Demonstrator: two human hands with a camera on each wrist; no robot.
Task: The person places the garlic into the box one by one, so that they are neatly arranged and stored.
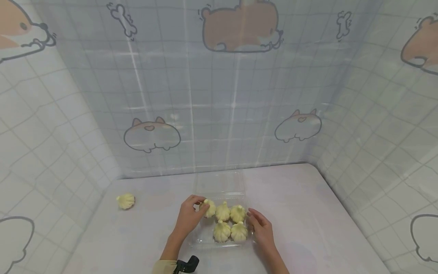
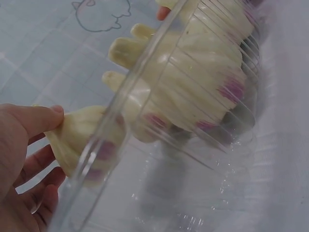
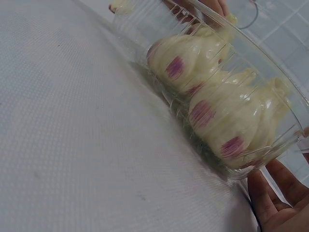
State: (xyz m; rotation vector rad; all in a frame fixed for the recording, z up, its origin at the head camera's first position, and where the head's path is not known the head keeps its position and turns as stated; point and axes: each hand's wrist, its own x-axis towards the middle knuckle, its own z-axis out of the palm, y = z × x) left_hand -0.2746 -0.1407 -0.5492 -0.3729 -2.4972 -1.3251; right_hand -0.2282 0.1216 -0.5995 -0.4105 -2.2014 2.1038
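Note:
My left hand (image 1: 190,214) pinches a garlic bulb (image 2: 82,137) between thumb and fingers, at the back left corner of a clear plastic clamshell container (image 1: 202,240). In the left wrist view the bulb's lower part shows through the container's wall. Several other garlic bulbs (image 1: 222,231), pale with purple patches near their bases, sit in the container's middle and right side. My right hand (image 1: 262,228) is at the container's right end, its fingers (image 3: 285,181) relaxed against the outside of the wall.
One more garlic bulb (image 1: 126,201) lies at the table's far left. The container's clear lid (image 1: 219,182) is folded back toward the rear wall. Patterned sheeting (image 1: 212,95) encloses the table (image 1: 308,213) at the back and sides. A black strap device (image 1: 187,264) is on the left wrist.

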